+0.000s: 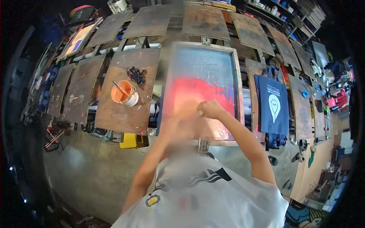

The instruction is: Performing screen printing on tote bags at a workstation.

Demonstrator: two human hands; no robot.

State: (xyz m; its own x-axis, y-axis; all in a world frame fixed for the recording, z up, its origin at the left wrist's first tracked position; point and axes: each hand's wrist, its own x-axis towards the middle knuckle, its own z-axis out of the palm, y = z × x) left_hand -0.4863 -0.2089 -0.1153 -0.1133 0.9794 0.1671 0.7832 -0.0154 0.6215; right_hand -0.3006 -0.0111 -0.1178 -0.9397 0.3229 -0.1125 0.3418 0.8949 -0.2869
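In front of me lies a wood-edged printing screen (pixel 237 81), its mesh bluish at the far end. Bright red-pink ink (pixel 201 84) covers much of the middle and near part, fading to a paler orange patch. My right hand (pixel 211 109) is closed in a fist over the near half of the screen; whatever it may hold is hidden. Beside it on the left, my left hand (pixel 186 125) is smeared by a blurred band, so its fingers cannot be made out.
A white bucket of orange ink (pixel 131 99) holding a stirring tool stands on the board (pixel 123 116) to the left, near a dark crumpled rag (pixel 136 75). A navy tote bag (pixel 269 102) lies to the right. A yellow container (pixel 128 140) is below.
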